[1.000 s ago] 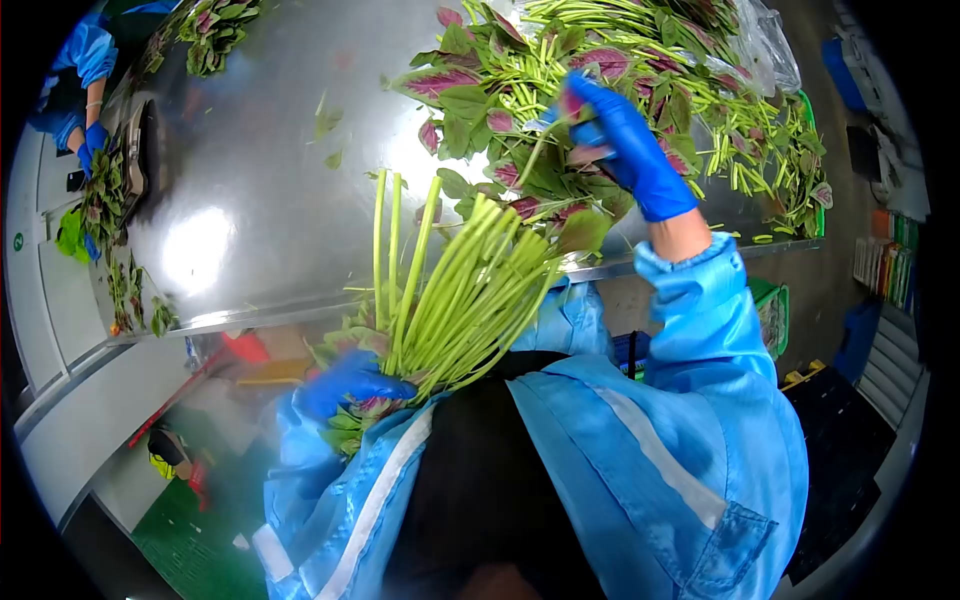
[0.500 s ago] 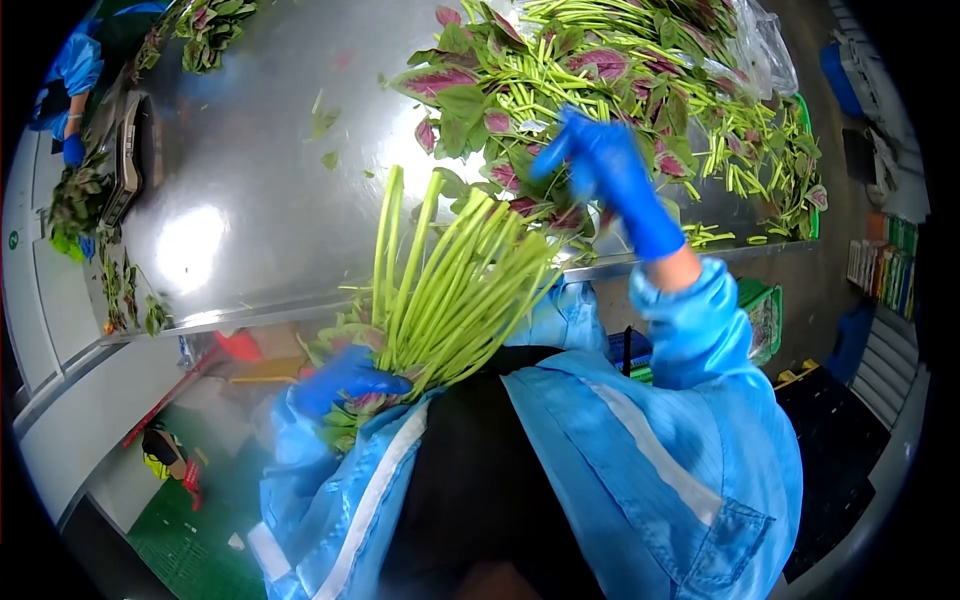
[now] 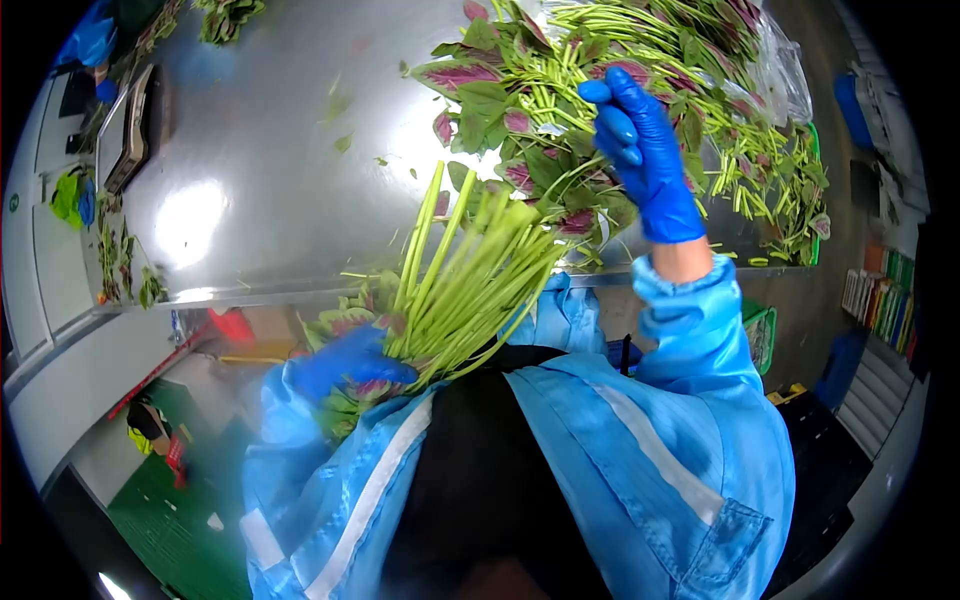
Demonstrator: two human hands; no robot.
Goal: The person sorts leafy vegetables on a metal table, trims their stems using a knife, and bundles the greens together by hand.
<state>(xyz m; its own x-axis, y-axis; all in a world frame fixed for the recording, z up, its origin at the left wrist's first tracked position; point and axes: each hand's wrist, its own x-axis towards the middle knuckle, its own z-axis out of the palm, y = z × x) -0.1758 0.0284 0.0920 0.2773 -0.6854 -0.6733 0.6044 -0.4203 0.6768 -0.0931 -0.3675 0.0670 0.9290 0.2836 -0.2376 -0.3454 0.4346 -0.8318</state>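
My left hand [image 3: 355, 365], in a blue glove, is closed round the leafy end of a bunch of green stems [image 3: 470, 290], whose cut ends point up and away over the table's near edge. My right hand [image 3: 645, 150], also gloved in blue, is raised above the heap of leafy greens [image 3: 600, 95] on the metal table [image 3: 270, 130]. Its fingers are bent, with the index finger and thumb side by side; nothing can be made out between them. Red-and-green leaves lie below and left of it.
Clear plastic [image 3: 780, 75] lies at the heap's right, beside a green crate edge [image 3: 815, 190]. A scale-like tray [image 3: 128, 130] stands at the table's left. At the far left shows a co-worker's blue sleeve [image 3: 88, 42]. Below the table's right edge is a green basket [image 3: 760, 335].
My right hand has moved up, away from the leaves near the stems, and its fingers have curled. The co-worker's arm has drawn back at the left. My left hand keeps its hold on the bunch.
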